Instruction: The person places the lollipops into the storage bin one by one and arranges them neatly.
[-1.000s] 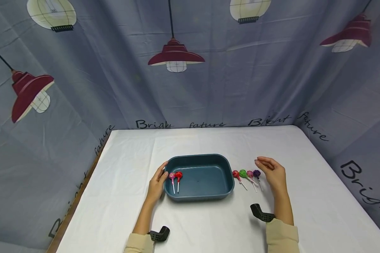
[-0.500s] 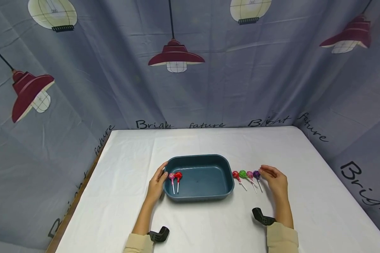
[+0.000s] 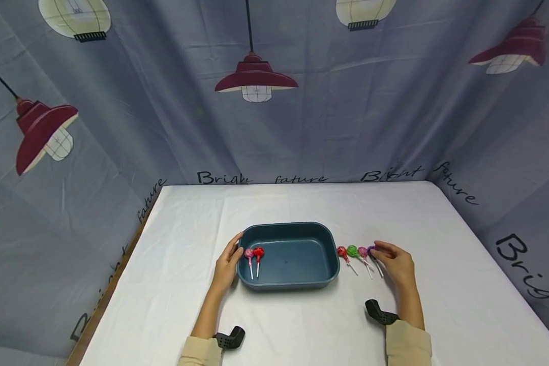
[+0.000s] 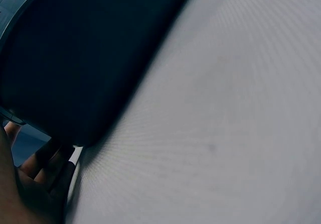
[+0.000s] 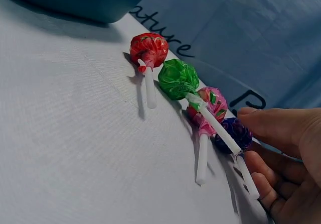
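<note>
My left hand (image 3: 225, 267) holds the left end of a dark teal rectangular tray (image 3: 288, 287). In the left wrist view its fingers (image 4: 45, 163) lie against the tray's outer wall. Inside the tray lie a pink lollipop (image 3: 249, 253) and a red lollipop (image 3: 258, 252), side by side. To the tray's right, my right hand (image 3: 397, 262) pinches the wrapped head of a purple lollipop (image 5: 234, 132), the rightmost in a row. Beside it lie a pink lollipop (image 5: 206, 114), a green lollipop (image 5: 178, 79) and a red lollipop (image 5: 149, 50), sticks toward me.
A white cloth covers the table (image 3: 302, 330), whose wooden edge shows at the left. Grey-blue curtains (image 3: 178, 101) printed with lamps and lettering surround the back and sides. A black camera mount sits on each wrist.
My right hand has come down beside the row, and its fingers have closed on the purple lollipop's head, shifting it slightly. My left hand and the tray have stayed put.
</note>
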Demonstrator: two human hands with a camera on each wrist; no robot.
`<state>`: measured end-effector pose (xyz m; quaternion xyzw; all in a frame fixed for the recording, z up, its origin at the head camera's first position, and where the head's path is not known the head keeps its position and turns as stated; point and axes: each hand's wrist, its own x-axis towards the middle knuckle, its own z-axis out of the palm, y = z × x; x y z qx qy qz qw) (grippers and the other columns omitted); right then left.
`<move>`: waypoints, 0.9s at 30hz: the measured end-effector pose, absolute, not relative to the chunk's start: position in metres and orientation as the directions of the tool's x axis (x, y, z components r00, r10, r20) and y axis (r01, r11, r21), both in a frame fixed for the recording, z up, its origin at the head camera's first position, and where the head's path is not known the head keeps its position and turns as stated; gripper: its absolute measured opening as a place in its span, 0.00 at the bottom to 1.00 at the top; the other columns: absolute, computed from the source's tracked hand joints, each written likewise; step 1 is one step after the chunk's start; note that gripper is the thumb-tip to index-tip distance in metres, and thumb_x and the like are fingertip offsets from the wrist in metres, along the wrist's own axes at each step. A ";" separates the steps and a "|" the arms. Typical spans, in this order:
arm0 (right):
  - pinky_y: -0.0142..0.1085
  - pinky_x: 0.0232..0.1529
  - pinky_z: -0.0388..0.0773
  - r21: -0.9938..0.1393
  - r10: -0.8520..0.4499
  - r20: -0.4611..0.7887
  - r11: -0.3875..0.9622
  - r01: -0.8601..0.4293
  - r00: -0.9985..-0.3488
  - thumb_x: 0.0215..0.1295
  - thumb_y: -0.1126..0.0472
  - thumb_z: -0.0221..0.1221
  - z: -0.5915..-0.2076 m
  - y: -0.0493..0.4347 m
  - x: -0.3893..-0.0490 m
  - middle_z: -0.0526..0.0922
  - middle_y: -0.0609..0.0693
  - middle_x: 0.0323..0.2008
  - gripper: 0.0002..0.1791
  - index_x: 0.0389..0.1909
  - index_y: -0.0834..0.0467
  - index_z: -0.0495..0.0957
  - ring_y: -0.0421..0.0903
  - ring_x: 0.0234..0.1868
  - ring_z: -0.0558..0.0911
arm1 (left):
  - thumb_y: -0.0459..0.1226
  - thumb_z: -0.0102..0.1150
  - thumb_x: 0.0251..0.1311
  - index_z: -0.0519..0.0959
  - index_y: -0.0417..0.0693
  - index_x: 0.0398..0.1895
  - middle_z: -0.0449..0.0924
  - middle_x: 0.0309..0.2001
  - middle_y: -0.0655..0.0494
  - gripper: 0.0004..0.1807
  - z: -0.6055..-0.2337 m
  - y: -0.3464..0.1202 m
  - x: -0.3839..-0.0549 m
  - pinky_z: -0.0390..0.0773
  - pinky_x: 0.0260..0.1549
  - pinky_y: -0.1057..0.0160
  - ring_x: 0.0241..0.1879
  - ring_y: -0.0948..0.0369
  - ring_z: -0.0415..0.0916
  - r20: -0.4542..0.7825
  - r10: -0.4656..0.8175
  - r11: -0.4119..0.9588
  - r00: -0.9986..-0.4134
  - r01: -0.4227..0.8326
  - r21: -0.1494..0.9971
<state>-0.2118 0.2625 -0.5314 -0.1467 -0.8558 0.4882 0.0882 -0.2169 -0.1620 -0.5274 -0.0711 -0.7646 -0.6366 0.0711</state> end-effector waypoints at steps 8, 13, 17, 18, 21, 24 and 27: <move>0.50 0.50 0.67 -0.826 0.291 -0.015 0.536 0.176 -0.957 0.59 0.53 0.62 -0.530 0.262 -0.213 0.82 0.61 0.41 0.24 0.52 0.63 0.77 0.49 0.40 0.76 | 0.40 0.49 0.67 0.68 0.56 0.64 0.64 0.64 0.52 0.22 -0.546 -0.165 -0.227 0.60 0.60 0.56 0.64 0.52 0.58 0.208 0.007 0.193 -0.978 0.206 0.959; 0.47 0.45 0.68 -0.797 0.255 -0.020 0.580 0.170 -0.967 0.60 0.55 0.61 -0.530 0.263 -0.215 0.81 0.60 0.40 0.22 0.53 0.62 0.77 0.49 0.40 0.75 | 0.36 0.49 0.67 0.68 0.49 0.63 0.64 0.64 0.49 0.21 -0.529 -0.162 -0.219 0.60 0.60 0.55 0.64 0.50 0.58 0.212 0.015 0.180 -0.977 0.211 0.961; 0.41 0.39 0.67 -0.784 0.243 -0.014 0.599 0.162 -0.970 0.60 0.55 0.61 -0.532 0.265 -0.217 0.81 0.56 0.35 0.21 0.52 0.62 0.77 0.46 0.35 0.74 | 0.34 0.48 0.66 0.67 0.44 0.64 0.64 0.64 0.46 0.22 -0.519 -0.160 -0.215 0.60 0.60 0.54 0.64 0.49 0.58 0.206 0.020 0.188 -0.978 0.206 0.960; 0.40 0.38 0.66 -0.784 0.241 -0.014 0.600 0.160 -0.970 0.60 0.55 0.61 -0.532 0.265 -0.217 0.81 0.55 0.35 0.21 0.51 0.62 0.77 0.46 0.34 0.73 | 0.34 0.48 0.66 0.67 0.44 0.63 0.63 0.64 0.46 0.22 -0.520 -0.160 -0.215 0.60 0.60 0.54 0.64 0.49 0.58 0.205 0.020 0.193 -0.979 0.205 0.960; 0.38 0.36 0.65 -0.781 0.237 -0.010 0.605 0.156 -0.971 0.60 0.55 0.61 -0.533 0.266 -0.216 0.81 0.54 0.33 0.21 0.51 0.62 0.78 0.45 0.33 0.73 | 0.35 0.49 0.66 0.68 0.48 0.63 0.64 0.64 0.48 0.22 -0.528 -0.162 -0.219 0.60 0.60 0.54 0.64 0.50 0.58 0.192 0.011 0.186 -0.981 0.191 0.964; 0.38 0.36 0.64 -0.778 0.238 -0.013 0.607 0.159 -0.971 0.60 0.55 0.61 -0.533 0.266 -0.215 0.80 0.53 0.32 0.21 0.51 0.61 0.78 0.47 0.33 0.72 | 0.38 0.50 0.66 0.69 0.55 0.63 0.64 0.64 0.52 0.21 -0.540 -0.165 -0.225 0.60 0.61 0.55 0.64 0.52 0.58 0.187 0.003 0.188 -0.982 0.184 0.965; 0.39 0.36 0.64 -0.779 0.246 -0.015 0.605 0.165 -0.969 0.60 0.53 0.60 -0.533 0.267 -0.213 0.79 0.53 0.31 0.21 0.51 0.61 0.77 0.48 0.33 0.71 | 0.41 0.50 0.66 0.69 0.60 0.63 0.64 0.64 0.54 0.21 -0.548 -0.165 -0.227 0.60 0.61 0.56 0.64 0.53 0.58 0.201 0.000 0.194 -0.980 0.197 0.961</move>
